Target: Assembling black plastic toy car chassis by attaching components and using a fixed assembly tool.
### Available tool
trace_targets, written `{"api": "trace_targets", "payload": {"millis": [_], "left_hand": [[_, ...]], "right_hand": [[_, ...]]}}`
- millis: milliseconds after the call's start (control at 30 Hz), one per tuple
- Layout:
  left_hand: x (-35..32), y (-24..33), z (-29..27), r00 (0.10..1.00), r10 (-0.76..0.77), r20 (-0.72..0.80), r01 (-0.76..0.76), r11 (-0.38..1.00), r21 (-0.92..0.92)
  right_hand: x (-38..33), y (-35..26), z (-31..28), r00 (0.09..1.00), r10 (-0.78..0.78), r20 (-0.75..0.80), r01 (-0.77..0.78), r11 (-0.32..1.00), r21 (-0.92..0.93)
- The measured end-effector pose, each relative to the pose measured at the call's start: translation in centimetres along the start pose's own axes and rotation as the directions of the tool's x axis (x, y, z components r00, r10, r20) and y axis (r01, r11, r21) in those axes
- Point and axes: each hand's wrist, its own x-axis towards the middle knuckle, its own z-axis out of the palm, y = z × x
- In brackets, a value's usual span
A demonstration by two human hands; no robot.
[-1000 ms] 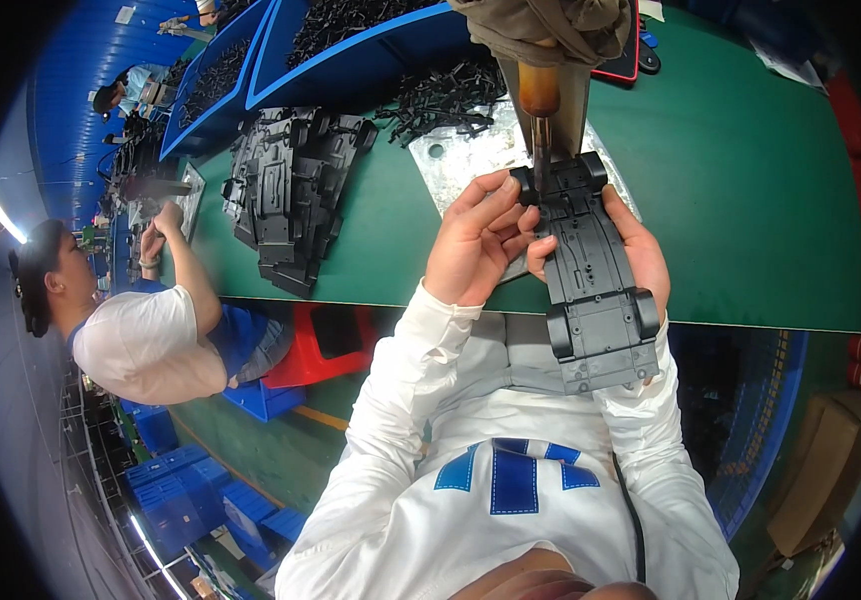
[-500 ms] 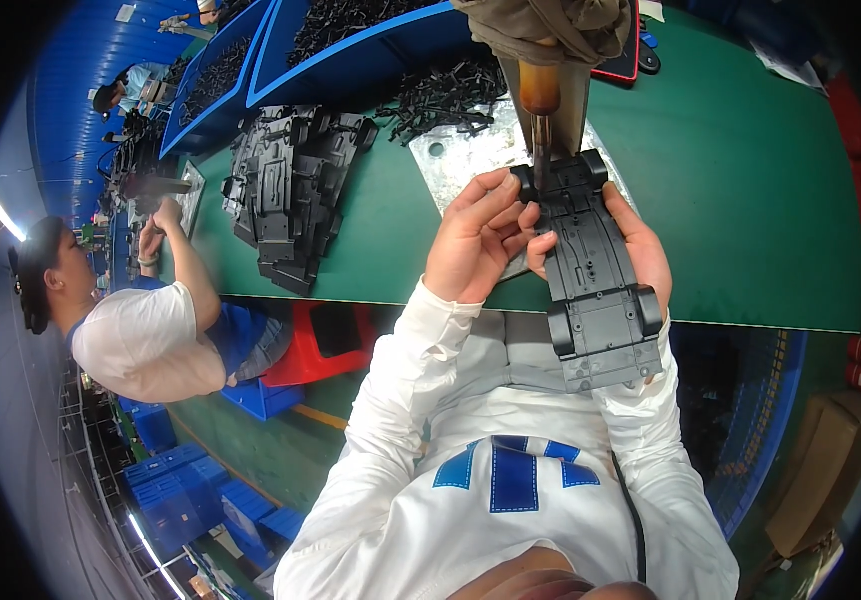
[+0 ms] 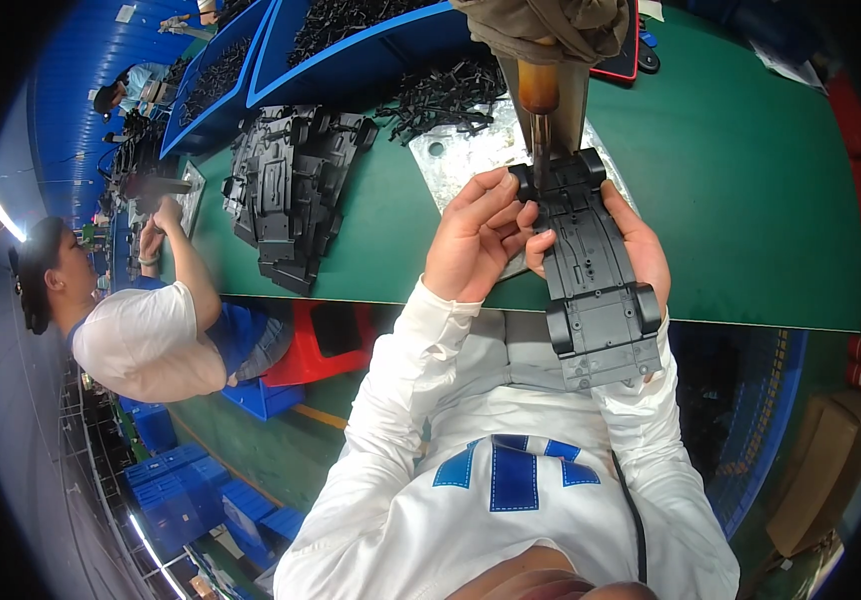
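Observation:
A long black plastic toy-car chassis, with rounded wheel arches at both ends, is held tilted over the near edge of the bench. My right hand grips it along the right side and underneath; fingertips show at its left edge. Curled by the far left wheel arch, my left hand has thumb and fingertips against the chassis. The metal tip of an upright tool, with an amber collar and brown cloth wrapped above, comes down onto the chassis's far end. Whatever lies under the tip is too small to make out.
Beneath the tool lies a silvery metal plate on the green bench. Stacked black chassis parts and a pile of small black pieces sit to the left, before blue bins. A co-worker works farther left.
Hardly anything differs. The chassis has shifted very slightly away from me in my hands, and the tool tip stays at its far end.

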Motion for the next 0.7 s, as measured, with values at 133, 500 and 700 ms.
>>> {"api": "trace_targets", "payload": {"millis": [133, 500, 700], "left_hand": [[0.07, -0.03, -0.04, 1.0, 0.0, -0.006, 0.0, 1.0, 0.006], [-0.03, 0.04, 0.06, 1.0, -0.005, -0.015, 0.005, 1.0, -0.013], [-0.06, 0.08, 0.21, 1.0, -0.001, -0.015, 0.001, 1.0, 0.001]], "right_hand": [[-0.09, 0.01, -0.09, 1.0, -0.009, 0.012, 0.009, 1.0, -0.01], [0.19, 0.03, -0.14, 0.999, -0.017, -0.029, 0.017, 1.0, -0.001], [0.12, 0.05, -0.08, 1.0, -0.016, -0.007, 0.016, 1.0, 0.009]]}}
